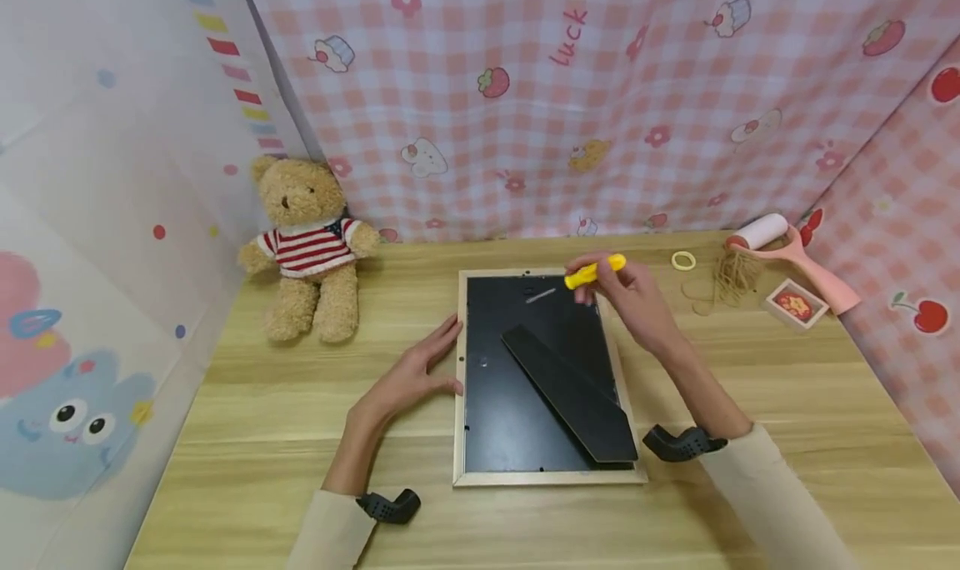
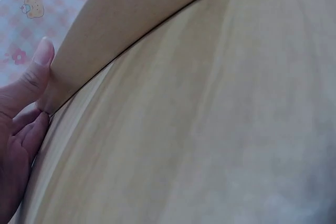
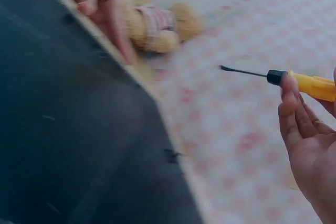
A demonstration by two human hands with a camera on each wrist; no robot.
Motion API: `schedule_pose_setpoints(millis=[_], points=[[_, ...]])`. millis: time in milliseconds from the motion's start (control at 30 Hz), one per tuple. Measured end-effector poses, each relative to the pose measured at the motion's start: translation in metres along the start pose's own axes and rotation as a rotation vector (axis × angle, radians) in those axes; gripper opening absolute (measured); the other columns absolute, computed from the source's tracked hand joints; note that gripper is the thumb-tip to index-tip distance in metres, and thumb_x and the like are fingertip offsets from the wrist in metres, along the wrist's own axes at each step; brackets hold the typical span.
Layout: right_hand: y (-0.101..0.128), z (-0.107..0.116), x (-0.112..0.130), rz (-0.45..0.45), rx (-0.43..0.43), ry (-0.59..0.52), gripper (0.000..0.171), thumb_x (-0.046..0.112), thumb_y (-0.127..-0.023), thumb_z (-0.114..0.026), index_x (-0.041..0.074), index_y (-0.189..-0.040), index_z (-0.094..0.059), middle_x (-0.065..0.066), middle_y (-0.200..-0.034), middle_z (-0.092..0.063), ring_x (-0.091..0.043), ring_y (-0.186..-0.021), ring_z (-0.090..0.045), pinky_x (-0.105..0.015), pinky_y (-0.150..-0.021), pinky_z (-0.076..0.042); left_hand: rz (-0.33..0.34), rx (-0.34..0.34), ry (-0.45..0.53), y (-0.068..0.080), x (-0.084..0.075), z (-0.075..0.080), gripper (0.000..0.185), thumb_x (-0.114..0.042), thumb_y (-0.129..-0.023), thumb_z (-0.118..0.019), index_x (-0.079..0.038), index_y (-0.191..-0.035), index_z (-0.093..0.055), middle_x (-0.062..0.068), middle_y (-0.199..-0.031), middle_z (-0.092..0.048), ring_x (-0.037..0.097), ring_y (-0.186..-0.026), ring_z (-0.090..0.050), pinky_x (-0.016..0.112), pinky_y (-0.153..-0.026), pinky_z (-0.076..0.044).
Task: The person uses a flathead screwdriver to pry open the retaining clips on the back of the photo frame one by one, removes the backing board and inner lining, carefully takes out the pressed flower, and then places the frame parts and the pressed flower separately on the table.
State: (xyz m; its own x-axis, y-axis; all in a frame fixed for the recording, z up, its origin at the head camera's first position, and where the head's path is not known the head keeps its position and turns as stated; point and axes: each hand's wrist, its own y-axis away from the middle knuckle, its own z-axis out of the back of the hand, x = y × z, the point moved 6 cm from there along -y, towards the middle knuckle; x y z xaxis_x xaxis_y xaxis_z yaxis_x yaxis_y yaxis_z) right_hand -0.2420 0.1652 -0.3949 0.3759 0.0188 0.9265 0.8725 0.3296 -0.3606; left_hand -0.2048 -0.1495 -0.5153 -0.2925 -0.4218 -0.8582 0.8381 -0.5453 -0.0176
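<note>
Forearms [image 1: 701,387] reach in from both lower sides in the head view, where we see a picture frame [image 1: 495,412] lying back up on the bench [image 1: 270,453], its black stand [image 1: 573,399] slanting across it. We find the left hand [image 1: 416,374] at the frame's left edge, thumb spread away from the straightened fingers, their tips touching the wood. Raised over the upper right of the frame, the right hand [image 1: 626,295] pinches a yellow screwdriver [image 1: 588,274] by its handle, the shaft pointing left and down. From the left wrist, we see that hand's thumb and fingers resting against the frame's wooden side. From the right wrist, we see fingers gripping the handle near its black collar, the tip clear of the frame; a teddy bear [image 1: 309,249] appears blurred beyond.
</note>
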Motion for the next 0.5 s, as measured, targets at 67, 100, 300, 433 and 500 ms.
schedule_pose_setpoints(millis=[67,100,300,433,500], points=[[-0.006,-0.016,-0.017,-0.052,0.069,-0.026,0.038,0.015,-0.119,-0.048,-0.015,-0.128,-0.07,-0.018,-0.11,-0.077,-0.017,-0.088,-0.073,-0.027,-0.085,-0.064,0.005,0.006,-0.012,-0.001,0.0,0.0,0.109,-0.032,-0.088,-0.089,-0.01,-0.174,-0.027,0.009,-0.185,-0.015,0.038,-0.169,-0.016,0.058,-0.137,-0.019],[-0.008,-0.024,-0.026,-0.086,0.094,-0.027,0.035,0.013,-0.118,-0.051,-0.014,-0.128,-0.071,-0.017,-0.109,-0.079,-0.017,-0.091,-0.076,-0.028,-0.089,-0.065,0.007,0.008,-0.023,-0.001,0.0,0.0,0.11,-0.033,-0.088,-0.09,-0.01,-0.174,-0.027,0.009,-0.185,-0.015,0.038,-0.169,-0.016,0.058,-0.136,-0.02],[-0.015,-0.053,-0.072,-0.269,0.058,-0.042,0.024,0.006,-0.107,-0.07,-0.008,-0.125,-0.077,-0.006,-0.107,-0.083,-0.017,-0.094,-0.079,-0.031,-0.097,-0.065,0.024,0.012,-0.045,-0.002,0.0,0.0,0.112,-0.037,-0.087,-0.09,-0.011,-0.174,-0.026,0.008,-0.185,-0.014,0.039,-0.169,-0.016,0.058,-0.136,-0.021],[-0.019,-0.058,-0.084,-0.332,0.006,-0.019,0.027,0.008,-0.104,-0.076,-0.006,-0.127,-0.078,-0.012,-0.112,-0.084,-0.014,-0.096,-0.08,-0.029,-0.096,-0.064,0.032,0.019,-0.049,-0.001,-0.001,0.0,0.11,-0.036,-0.088,-0.09,-0.011,-0.174,-0.026,0.009,-0.185,-0.014,0.038,-0.169,-0.015,0.058,-0.136,-0.02],[-0.021,-0.06,-0.086,-0.357,0.0,-0.004,0.029,0.009,-0.103,-0.077,-0.006,-0.129,-0.078,-0.017,-0.116,-0.083,-0.013,-0.097,-0.08,-0.028,-0.097,-0.063,0.038,0.024,-0.049,-0.001,-0.002,-0.001,0.11,-0.034,-0.088,-0.09,-0.011,-0.174,-0.026,0.009,-0.185,-0.014,0.038,-0.17,-0.015,0.058,-0.136,-0.019]])
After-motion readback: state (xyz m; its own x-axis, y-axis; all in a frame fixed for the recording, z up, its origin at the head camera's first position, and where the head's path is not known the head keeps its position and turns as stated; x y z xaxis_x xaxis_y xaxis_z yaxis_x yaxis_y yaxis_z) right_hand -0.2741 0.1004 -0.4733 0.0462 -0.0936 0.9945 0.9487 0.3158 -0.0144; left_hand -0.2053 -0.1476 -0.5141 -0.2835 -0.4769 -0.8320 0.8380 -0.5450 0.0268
